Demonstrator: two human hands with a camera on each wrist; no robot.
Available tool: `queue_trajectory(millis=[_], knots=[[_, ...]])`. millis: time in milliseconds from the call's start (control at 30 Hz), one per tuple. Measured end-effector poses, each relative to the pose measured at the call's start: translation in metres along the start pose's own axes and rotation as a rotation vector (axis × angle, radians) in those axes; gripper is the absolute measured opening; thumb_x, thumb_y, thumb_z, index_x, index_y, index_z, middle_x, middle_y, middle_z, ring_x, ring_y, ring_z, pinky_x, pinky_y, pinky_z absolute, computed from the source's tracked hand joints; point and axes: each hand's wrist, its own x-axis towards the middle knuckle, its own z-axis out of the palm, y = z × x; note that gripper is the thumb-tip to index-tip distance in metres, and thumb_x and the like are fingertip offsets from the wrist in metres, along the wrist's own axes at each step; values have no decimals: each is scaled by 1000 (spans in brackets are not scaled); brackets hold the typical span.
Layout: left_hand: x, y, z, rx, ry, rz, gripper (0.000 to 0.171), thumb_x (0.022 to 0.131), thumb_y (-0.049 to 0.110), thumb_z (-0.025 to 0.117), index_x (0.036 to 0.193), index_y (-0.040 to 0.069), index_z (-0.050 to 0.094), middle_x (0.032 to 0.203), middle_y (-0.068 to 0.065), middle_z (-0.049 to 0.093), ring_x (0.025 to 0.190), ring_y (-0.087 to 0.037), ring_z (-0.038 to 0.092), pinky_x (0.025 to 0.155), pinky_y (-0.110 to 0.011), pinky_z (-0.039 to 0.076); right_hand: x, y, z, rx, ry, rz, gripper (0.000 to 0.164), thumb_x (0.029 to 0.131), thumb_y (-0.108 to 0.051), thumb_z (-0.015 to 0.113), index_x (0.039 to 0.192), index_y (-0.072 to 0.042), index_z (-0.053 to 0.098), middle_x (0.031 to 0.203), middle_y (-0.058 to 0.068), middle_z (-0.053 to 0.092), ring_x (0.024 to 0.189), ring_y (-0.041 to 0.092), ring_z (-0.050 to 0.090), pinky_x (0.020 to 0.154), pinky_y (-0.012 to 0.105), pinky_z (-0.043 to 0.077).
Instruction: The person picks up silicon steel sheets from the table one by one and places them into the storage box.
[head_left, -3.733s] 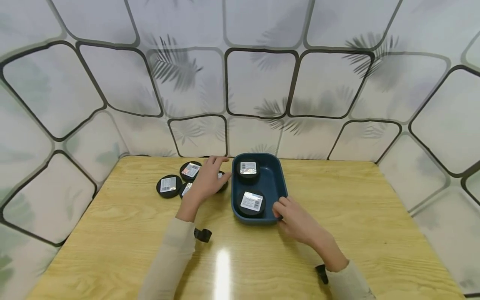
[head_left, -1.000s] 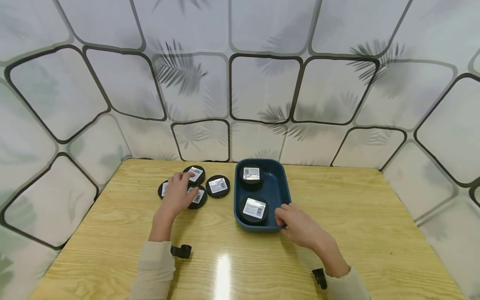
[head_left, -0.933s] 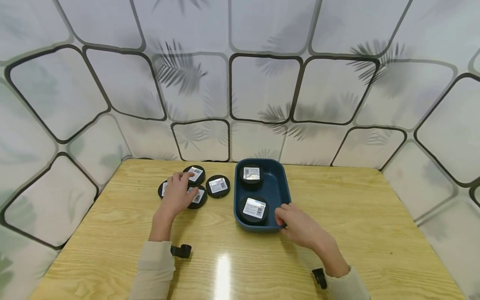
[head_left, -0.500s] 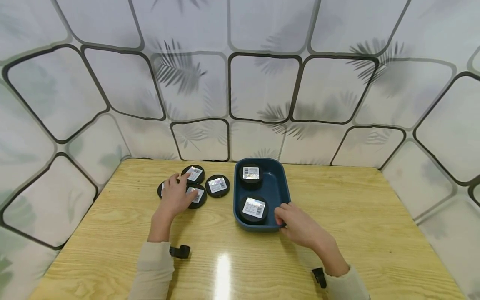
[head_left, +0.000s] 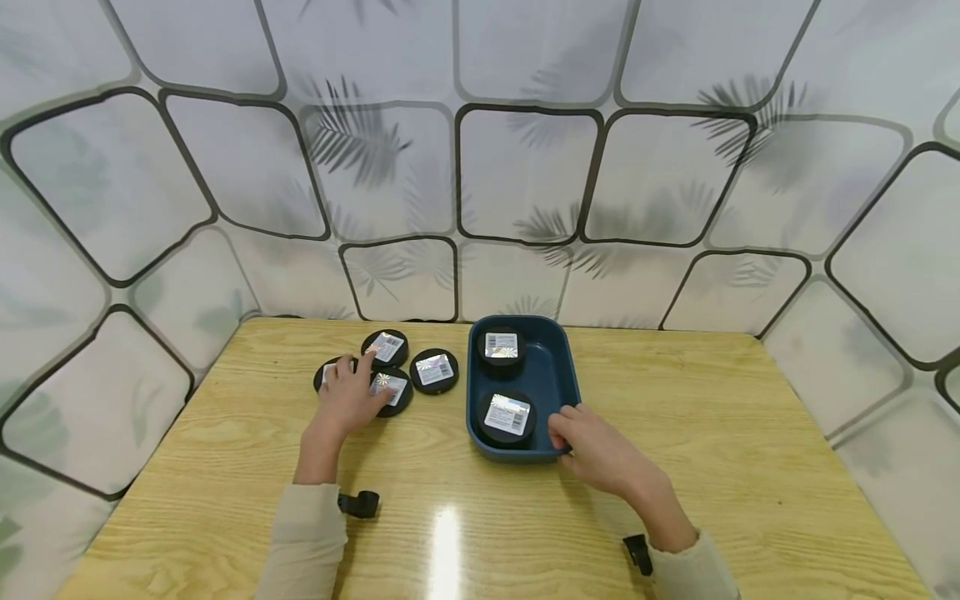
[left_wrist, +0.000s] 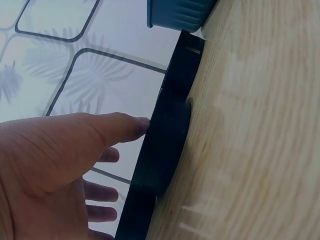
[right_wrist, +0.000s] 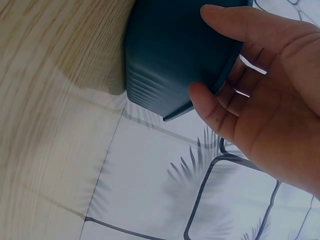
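My left hand [head_left: 345, 402] hovers over a cluster of flat round black tubs with shiny barcode labels, its fingers loosely bent. In the left wrist view its thumb touches the upper edge of one tub [left_wrist: 167, 135]; the other fingers grip nothing. The near tub [head_left: 393, 392] and the left tub [head_left: 322, 380] are partly covered by the hand. The far tub [head_left: 386, 347] and the right tub [head_left: 434, 372] show more fully. With my right hand [head_left: 600, 448] I pinch the near right corner of a blue rectangular tray [head_left: 551, 367], thumb outside its wall.
Two more black tubs lie inside the tray along its left side, one far tub [head_left: 502, 347] and one near tub [head_left: 507, 418]. All stand on a wooden table [head_left: 712, 467]. A patterned curtain [head_left: 525, 175] rises behind the table's back edge.
My left hand has moved left, from the right tub beside the tray to the tubs further left. During the last second it barely moves. The right hand keeps its hold on the tray corner.
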Motion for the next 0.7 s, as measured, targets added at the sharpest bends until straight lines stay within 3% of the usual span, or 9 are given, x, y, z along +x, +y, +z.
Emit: queue_trajectory(millis=[700], knots=[[-2,-1,0,28,-29,-11,69,97,35,58,151,0,31,150,-37,24,138,-58,19,108,-71,17,0,0,0,10,-13,13,35,77,10,69,77,-16,46,77,-5,38,73,14,33,65,28,31]])
